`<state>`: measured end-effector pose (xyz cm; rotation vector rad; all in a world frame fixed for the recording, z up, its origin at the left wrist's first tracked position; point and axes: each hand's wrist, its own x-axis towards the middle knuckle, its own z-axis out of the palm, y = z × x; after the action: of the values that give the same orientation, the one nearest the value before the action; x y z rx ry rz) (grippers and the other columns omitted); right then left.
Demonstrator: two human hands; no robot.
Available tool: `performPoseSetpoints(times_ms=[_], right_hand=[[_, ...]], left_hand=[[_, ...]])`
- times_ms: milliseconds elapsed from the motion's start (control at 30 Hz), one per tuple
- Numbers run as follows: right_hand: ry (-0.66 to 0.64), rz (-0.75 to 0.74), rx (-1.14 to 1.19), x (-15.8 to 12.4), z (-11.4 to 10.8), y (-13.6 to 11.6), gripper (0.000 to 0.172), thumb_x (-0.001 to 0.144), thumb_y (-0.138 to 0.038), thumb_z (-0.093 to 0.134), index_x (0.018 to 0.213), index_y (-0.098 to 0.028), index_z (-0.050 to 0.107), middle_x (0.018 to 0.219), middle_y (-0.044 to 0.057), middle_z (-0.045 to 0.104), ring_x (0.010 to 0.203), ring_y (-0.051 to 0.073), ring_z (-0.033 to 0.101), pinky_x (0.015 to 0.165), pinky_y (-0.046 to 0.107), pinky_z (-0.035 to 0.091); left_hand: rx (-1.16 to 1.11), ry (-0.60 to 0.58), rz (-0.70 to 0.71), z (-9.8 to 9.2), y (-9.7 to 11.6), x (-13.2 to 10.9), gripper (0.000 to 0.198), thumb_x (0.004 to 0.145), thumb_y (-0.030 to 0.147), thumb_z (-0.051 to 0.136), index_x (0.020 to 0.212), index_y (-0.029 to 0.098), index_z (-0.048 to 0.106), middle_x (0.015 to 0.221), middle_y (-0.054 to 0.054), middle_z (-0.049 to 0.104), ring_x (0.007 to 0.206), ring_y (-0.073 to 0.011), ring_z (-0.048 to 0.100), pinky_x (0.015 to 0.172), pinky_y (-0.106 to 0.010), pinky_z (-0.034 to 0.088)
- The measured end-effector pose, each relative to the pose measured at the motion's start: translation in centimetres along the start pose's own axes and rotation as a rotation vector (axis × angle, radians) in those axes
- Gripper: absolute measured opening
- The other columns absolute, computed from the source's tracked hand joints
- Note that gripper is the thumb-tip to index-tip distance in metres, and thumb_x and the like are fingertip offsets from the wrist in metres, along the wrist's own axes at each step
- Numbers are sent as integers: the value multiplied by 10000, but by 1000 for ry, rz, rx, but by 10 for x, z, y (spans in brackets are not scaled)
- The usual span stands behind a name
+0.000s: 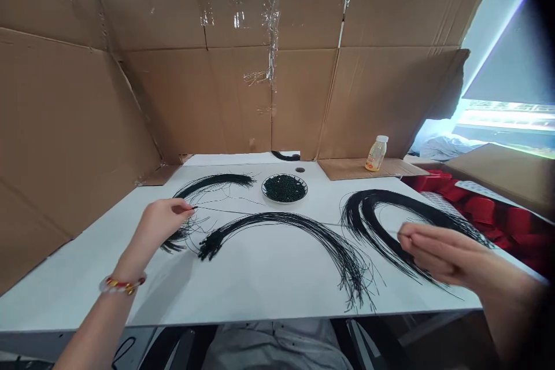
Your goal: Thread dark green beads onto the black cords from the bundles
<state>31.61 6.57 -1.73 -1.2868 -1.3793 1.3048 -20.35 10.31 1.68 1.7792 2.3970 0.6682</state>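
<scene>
My left hand point(163, 221) rests on the white table point(260, 277), fingers pinched on the end of a thin black cord point(225, 211) that stretches right. My right hand point(437, 251) hovers over the right bundle of black cords point(377, 214), fingers pressed together on the cord's other end. A middle bundle of cords point(303, 231) arcs between my hands, and a left bundle point(208, 185) curves behind my left hand. A shallow dish of small dark beads point(284, 188) sits beyond the middle bundle.
Taped cardboard walls point(269, 81) enclose the table at the back and left. A small bottle with yellow liquid point(376, 154) stands at the back right. Red trays point(485, 208) lie off the table's right edge. A beaded bracelet point(121, 284) circles my left wrist.
</scene>
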Motion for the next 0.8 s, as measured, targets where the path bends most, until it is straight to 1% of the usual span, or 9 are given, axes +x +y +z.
performPoseSetpoints(times_ms=[33, 167, 300, 400, 500, 567, 633, 700, 800], right_hand=[[-53, 47, 78, 16, -1, 3, 401, 832, -604, 726, 789, -225, 603, 611, -100, 196, 512, 92, 65, 419, 237, 56], [-54, 49, 49, 75, 18, 21, 371, 907, -529, 619, 752, -247, 433, 638, -115, 139, 508, 90, 51, 395, 207, 83], [-45, 56, -126, 96, 45, 47, 334, 1032, -480, 502, 846, -203, 504, 626, -107, 238, 451, 70, 186, 395, 191, 178], [-32, 53, -339, 93, 54, 61, 309, 1075, -438, 472, 966, -170, 581, 624, -94, 385, 431, 71, 322, 409, 196, 290], [-4, -2, -624, 83, 55, 64, 274, 1054, -262, 473, 850, -162, 626, 622, -34, 509, 492, 124, 467, 489, 259, 415], [30, -92, -817, 70, 56, 62, 307, 982, -129, 496, 702, -176, 612, 675, 55, 594, 649, 206, 584, 620, 340, 482], [52, -188, -980, 56, 58, 58, 310, 910, -46, 524, 646, -183, 611, 804, 145, 668, 883, 303, 641, 784, 414, 497], [71, -249, -1108, 43, 60, 52, 245, 904, -40, 528, 755, -158, 682, 989, 218, 701, 1062, 380, 622, 869, 474, 492], [101, -282, -1243, 35, 69, 40, 240, 979, -121, 493, 1063, -75, 713, 1168, 285, 665, 1124, 454, 591, 865, 559, 499]], left_hand=[[24, -50, 6, 7, 0, 5, 149, 834, 313, 668, 784, 196, 745, 767, -40, 768, 779, -261, 704, 663, -313, 471], [109, -257, 46, 40, 0, 17, 178, 920, 324, 705, 856, 159, 717, 879, -34, 747, 836, -214, 702, 783, -361, 550], [182, -389, 73, 61, -3, 18, 212, 968, 356, 680, 1014, 150, 705, 1026, -50, 732, 914, -212, 706, 836, -410, 587], [212, -447, 98, 63, -5, 16, 213, 970, 347, 679, 1054, 152, 702, 1068, -60, 728, 942, -219, 705, 844, -417, 591], [204, -478, 131, 58, -9, 15, 203, 965, 352, 682, 1007, 155, 707, 1037, -55, 732, 937, -216, 702, 856, -420, 582], [179, -485, 156, 50, -15, 16, 215, 956, 371, 689, 967, 158, 713, 1000, -49, 739, 917, -214, 702, 859, -420, 574], [144, -471, 182, 41, -25, 21, 251, 962, 406, 673, 968, 159, 719, 998, -49, 745, 913, -217, 704, 868, -421, 566], [120, -413, 200, 34, -37, 28, 285, 983, 428, 635, 1031, 160, 717, 1056, -62, 742, 949, -229, 703, 890, -434, 559], [128, -307, 221, 38, -55, 39, 272, 993, 388, 629, 1132, 163, 692, 1164, -81, 714, 1029, -248, 688, 929, -465, 555]])
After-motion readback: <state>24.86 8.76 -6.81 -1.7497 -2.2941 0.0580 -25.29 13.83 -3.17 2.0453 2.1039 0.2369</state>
